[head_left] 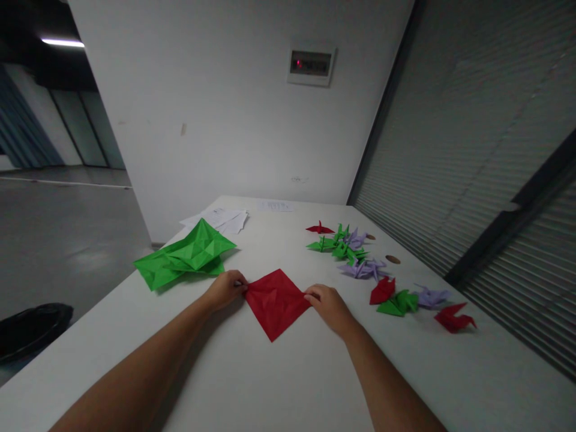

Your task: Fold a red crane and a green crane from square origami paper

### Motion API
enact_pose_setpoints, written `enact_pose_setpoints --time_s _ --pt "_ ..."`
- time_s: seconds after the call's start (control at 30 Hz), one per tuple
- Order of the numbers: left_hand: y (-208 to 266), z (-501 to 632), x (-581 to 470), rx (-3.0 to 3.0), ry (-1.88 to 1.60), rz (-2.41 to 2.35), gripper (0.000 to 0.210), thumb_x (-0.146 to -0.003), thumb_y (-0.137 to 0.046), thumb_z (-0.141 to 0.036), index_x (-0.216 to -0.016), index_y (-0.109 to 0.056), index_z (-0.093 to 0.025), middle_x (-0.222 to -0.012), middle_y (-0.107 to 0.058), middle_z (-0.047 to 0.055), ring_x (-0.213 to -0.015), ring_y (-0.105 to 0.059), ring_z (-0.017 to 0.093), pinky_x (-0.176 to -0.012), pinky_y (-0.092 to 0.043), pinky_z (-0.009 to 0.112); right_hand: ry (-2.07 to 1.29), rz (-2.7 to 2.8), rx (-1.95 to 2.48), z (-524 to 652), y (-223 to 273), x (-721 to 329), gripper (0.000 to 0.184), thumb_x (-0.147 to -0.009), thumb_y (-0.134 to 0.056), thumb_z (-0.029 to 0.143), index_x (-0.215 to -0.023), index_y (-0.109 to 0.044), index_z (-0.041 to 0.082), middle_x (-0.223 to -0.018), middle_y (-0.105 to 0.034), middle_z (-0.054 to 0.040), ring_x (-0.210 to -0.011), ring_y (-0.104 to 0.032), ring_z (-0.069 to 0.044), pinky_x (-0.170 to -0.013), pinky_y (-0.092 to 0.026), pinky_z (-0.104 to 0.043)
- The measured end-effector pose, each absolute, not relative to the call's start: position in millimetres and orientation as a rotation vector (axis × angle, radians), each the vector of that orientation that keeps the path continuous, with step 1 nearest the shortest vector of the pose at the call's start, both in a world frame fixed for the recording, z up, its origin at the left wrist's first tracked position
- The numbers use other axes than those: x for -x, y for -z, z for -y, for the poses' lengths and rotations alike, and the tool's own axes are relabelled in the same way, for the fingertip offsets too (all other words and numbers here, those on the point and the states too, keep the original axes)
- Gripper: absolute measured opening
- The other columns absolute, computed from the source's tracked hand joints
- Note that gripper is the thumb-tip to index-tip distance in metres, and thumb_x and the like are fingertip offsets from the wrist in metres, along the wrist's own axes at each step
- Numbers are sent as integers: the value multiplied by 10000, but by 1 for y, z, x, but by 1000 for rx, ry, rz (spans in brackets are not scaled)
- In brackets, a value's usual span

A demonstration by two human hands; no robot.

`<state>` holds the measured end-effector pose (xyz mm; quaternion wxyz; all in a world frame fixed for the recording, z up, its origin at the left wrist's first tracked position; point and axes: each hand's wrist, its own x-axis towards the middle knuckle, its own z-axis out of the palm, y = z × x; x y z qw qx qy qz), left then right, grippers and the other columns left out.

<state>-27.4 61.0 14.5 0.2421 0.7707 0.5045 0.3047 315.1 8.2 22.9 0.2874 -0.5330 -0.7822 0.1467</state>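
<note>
A square of red origami paper (276, 306) lies spread in a diamond position over the white table (265, 384), with faint creases across its middle. My left hand (227, 289) pinches its left corner between thumb and fingers. At the opposite corner, my right hand (327, 305) is closed on the paper in a similar pinch. One corner points toward me and another points away. Close beyond my left hand are creased sheets of green paper (189, 255), loosely stacked.
Several folded paper cranes in green (355, 251), purple (432, 296) and red (455, 318) lie along the table's right side. White printed sheets (229, 219) sit at the back left. A black-lined bin (33, 327) stands left of the table; window blinds (454, 138) border the right.
</note>
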Motion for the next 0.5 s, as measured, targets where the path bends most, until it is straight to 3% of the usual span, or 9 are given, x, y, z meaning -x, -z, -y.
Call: enact_pose_setpoints --time_s 0.27,0.5 --pt "-38 -55 30 -1887 -1084 -1142 236 -810 -696 -397 -764 -692 -165 -728 -699 46 -700 -625 183 -673 -497 291 -497 1732 1373 -10 -31 -320 269 -878 -586 421 -775 -689 195 -732 -707 -45 -715 -641 -210 -705 -523 -325" --pt "-54 -45 30 -1565 -1305 -974 269 -795 -769 -398 -801 -666 -150 -648 -661 14 -608 -585 136 -601 -461 257 -889 1314 1149 -4 -35 -317 419 -761 -754 591 -749 -653 185 -615 -657 -7 -542 -614 -164 -537 -548 -288"
